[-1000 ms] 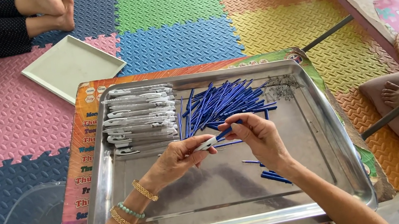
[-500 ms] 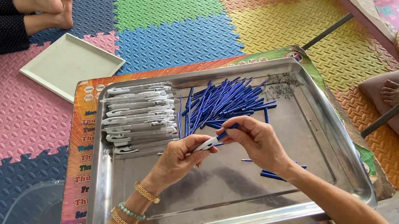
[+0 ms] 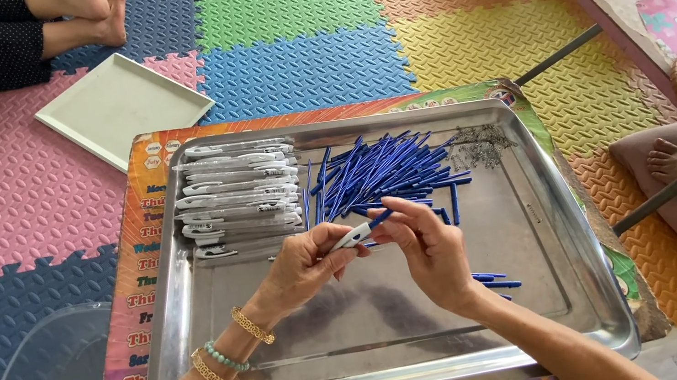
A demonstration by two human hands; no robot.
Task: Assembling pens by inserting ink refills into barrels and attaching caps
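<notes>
Colourful foam floor mats (image 3: 306,57) surround a steel tray (image 3: 382,331). Above the tray's middle, the left hand (image 3: 301,266) pinches a white pen barrel (image 3: 353,236) while the right hand (image 3: 427,244) pinches its blue part (image 3: 381,219). Beyond lie blue refills (image 3: 381,168) and white barrels (image 3: 237,194).

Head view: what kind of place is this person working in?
Probably a home or small workshop floor used for hand assembly of pens. Coloured foam mats cover the floor, a metal tray sits on a low table holding blue pen parts and white pen parts, and other people sit barefoot nearby.
</notes>
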